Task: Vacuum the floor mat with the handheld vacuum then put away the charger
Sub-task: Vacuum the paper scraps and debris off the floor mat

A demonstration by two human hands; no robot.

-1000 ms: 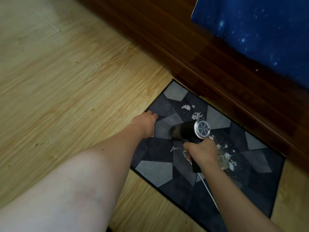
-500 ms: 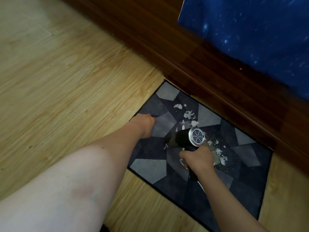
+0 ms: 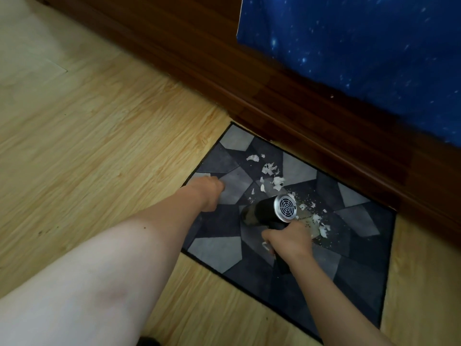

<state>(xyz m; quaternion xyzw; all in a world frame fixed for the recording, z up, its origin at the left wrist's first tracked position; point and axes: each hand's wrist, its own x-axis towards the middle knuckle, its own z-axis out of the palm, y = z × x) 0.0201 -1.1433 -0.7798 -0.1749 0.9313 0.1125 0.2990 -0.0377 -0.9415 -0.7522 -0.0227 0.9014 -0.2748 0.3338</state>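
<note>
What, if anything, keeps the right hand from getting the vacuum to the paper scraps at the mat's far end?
Probably nothing, so yes. The right hand grips the vacuum just short of the paper scraps, with only open mat between. The left hand rests off to the side.

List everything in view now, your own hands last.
floor mat: one, grey and black, beside the wooden frame
handheld vacuum: one, black, silver grille, over the mat
paper scraps: many, white, on the mat near the vacuum
floor: one, light wood, around the mat
wooden frame: one, dark brown, behind the mat
starry cloth: one, blue, top right
left hand: one, on the mat's left corner
right hand: one, gripping the vacuum's handle
</note>
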